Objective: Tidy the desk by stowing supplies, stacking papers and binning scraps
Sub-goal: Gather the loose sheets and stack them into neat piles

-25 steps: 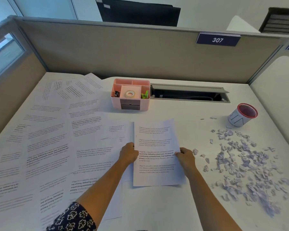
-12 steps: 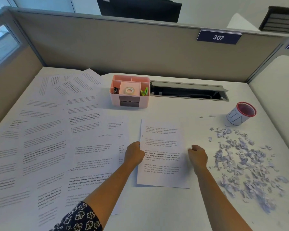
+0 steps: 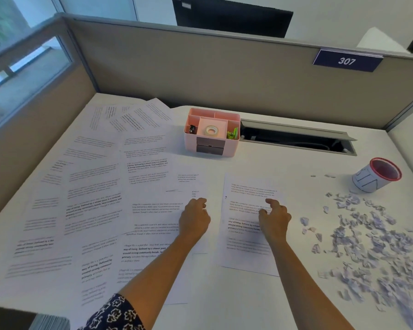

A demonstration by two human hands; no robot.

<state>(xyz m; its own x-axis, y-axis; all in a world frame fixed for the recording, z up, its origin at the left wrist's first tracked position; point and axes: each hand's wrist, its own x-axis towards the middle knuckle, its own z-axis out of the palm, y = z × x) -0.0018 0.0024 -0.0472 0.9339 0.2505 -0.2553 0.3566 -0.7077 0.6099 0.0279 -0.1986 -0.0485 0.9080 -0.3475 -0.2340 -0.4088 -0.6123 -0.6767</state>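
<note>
printed papers [image 3: 93, 198] lie spread and overlapping across the left of the desk [image 3: 224, 306]. the left hand [image 3: 193, 220] rests at their right edge, fingers loosely curled, nothing seen in them. behind it stands a pink organizer [image 3: 211, 148]. a single sheet [image 3: 246, 253] lies flat just beside the hand. the right hand [image 3: 273, 219] is over it, fingers bent and spread, gripping nothing. paper scraps [image 3: 367, 234] litter the right, near a red-rimmed cup [image 3: 377, 176].
</note>
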